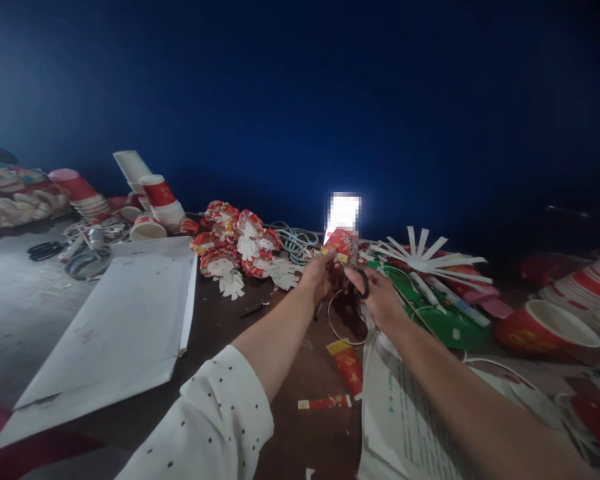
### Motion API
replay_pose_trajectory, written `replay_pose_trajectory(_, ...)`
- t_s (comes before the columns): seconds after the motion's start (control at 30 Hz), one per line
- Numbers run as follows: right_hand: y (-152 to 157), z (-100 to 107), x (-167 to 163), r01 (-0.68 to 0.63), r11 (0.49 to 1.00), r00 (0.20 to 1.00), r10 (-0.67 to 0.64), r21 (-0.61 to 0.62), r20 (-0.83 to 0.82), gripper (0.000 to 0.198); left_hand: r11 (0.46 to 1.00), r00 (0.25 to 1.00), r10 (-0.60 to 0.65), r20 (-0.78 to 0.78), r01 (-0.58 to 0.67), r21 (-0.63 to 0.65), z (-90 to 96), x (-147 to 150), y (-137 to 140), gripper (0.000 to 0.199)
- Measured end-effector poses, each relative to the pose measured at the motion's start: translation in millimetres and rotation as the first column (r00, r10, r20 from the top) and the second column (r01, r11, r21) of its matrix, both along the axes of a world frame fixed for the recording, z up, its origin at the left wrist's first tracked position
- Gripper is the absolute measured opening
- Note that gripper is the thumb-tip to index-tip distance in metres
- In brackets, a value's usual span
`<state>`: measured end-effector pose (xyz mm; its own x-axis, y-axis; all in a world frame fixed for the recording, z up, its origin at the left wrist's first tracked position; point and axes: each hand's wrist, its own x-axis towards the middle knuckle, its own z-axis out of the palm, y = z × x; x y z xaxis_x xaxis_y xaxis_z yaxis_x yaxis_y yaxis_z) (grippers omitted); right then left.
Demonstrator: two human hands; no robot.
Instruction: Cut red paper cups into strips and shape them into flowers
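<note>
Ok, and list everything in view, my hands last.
Wall: one, blue, back
Table: one, brown, below
Bright patch: one, white, centre
Cups: many, red-white, sides
Cutouts: several, red-white, left
Panel: one, white, left
Cords: uncounted, pale, centre
Strip fan: one, white, right
Sheet: one, green, right
Markers: at least two, white, right
Printed paper: uncounted, white, front
Cut pieces: two, red-yellow, front
Held paper: one, red-yellow, centre
Scissors: one, black, centre
Left sleeve: one, white, front
Left hand: one, centre
Right hand: one, centre

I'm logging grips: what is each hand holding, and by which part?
Left hand: a red paper piece, by its lower edge. Right hand: scissors, by the black handle.
</note>
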<state>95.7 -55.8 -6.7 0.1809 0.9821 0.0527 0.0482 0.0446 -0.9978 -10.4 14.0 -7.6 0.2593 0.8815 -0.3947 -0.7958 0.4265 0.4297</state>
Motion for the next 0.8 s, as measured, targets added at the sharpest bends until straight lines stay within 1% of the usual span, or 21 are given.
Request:
replay_pose_trajectory(0.1,0.8,-5.2,0.0,-0.013,0.999,0.999,0.011,0.034,0.044,0.039,1.0,1.0,-0.006,0.003,0.006,0.006,0.1,-0.9,2.3,0.02)
replay_pose_trajectory(0.27,1.1,-12.9,-0.6,-0.07,0.997,0.981,0.063,0.028,0.185,0.043,0.998,0.996,0.06,0.067,-0.06,-0.006,5.0,-1.9,4.0,0.018)
replay_pose_trajectory(0.43,0.1,-21.0,-1.0,-0.132,0.989,0.942,0.105,0.064,0.318,0.037,1.0,0.998,0.025,0.05,-0.024,-0.015,7.4,-1.1,-0.1,0.01)
replay_pose_trajectory(0.57,1.3,-25.5,1.5,-0.13,0.987,0.916,0.083,0.095,0.391,0.035,1.0,0.999,0.03,-0.013,-0.03,-0.007,4.7,3.2,-5.3,0.013)
replay_pose_trajectory(0.67,2.1,-26.7,3.0,-0.101,0.99,0.906,0.049,0.102,0.421,0.035,0.999,0.999,0.014,-0.031,-0.013,0.034,0.7,7.5,-8.7,0.017)
replay_pose_trajectory(0.8,2.7,-28.7,3.3,-0.085,0.988,0.911,0.024,0.131,0.413,0.034,0.997,0.999,0.025,-0.029,-0.023,0.072,-3.8,10.9,-10.4,0.016)
